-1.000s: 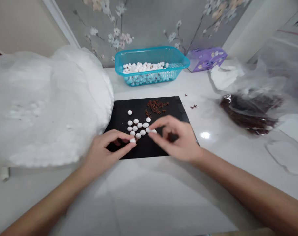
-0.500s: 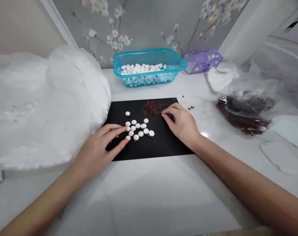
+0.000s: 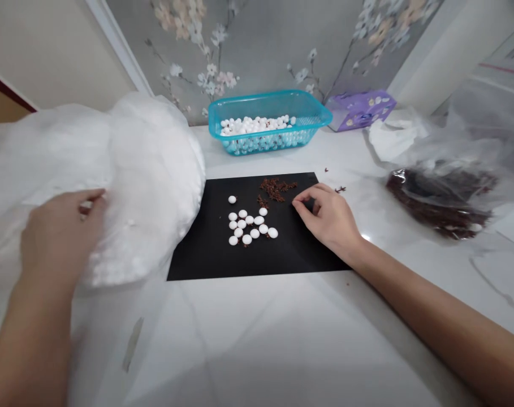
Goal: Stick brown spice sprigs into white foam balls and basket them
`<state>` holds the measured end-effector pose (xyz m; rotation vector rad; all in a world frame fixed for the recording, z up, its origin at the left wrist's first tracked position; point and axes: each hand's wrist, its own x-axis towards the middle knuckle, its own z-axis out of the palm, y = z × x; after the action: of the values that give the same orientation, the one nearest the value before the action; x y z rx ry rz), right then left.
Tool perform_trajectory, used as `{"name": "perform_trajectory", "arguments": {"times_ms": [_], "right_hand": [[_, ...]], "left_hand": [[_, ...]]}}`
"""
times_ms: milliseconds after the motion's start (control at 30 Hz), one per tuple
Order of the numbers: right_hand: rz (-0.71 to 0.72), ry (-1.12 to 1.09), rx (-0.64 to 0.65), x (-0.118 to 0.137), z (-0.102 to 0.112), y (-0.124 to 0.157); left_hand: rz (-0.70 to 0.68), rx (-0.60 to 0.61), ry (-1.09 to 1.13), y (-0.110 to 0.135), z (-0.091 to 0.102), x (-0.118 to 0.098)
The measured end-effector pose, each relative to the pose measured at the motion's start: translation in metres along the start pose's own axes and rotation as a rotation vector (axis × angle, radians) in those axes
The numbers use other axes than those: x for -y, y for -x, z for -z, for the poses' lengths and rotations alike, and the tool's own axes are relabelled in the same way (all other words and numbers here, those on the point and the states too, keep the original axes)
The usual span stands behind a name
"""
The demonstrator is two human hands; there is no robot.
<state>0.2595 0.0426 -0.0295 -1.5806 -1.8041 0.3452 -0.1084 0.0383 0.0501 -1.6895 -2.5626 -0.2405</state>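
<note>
My left hand [image 3: 59, 234] presses into the side of a large bulging white plastic bag [image 3: 150, 192], its fingers curled against the film. Whether it pinches anything is hidden. On a black sheet [image 3: 197, 254], a cluster of small white round beads [image 3: 248, 226] lies left of my right hand [image 3: 331, 217]. That hand rests on the sheet's right part with its fingers apart, its fingertips close to a heap of brown spice bits [image 3: 277, 189]. Nothing shows in its grasp.
A turquoise plastic basket [image 3: 269, 121] of white beads stands behind the sheet. To the right are a purple tissue box [image 3: 361, 110], a crumpled white tissue [image 3: 392, 141], and a clear bag of brown spice [image 3: 439, 203]. Stray brown bits [image 3: 339, 189] lie on the white counter [image 3: 257, 333].
My left hand has moved from the beads leftward onto the white bag. My right hand has moved off the beads toward the brown bits. The view has shifted slightly.
</note>
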Motion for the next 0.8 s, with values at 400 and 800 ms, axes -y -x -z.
{"name": "perform_trajectory", "arguments": {"times_ms": [400,800], "right_hand": [[-0.013,-0.021,-0.006,0.002,0.002,0.001],[-0.015,-0.038,-0.017,0.0,0.0,0.0]], "left_hand": [[0.113,-0.001,0.055,0.002,0.004,0.004],[0.039,-0.024,0.046,-0.006,-0.007,0.024]]}}
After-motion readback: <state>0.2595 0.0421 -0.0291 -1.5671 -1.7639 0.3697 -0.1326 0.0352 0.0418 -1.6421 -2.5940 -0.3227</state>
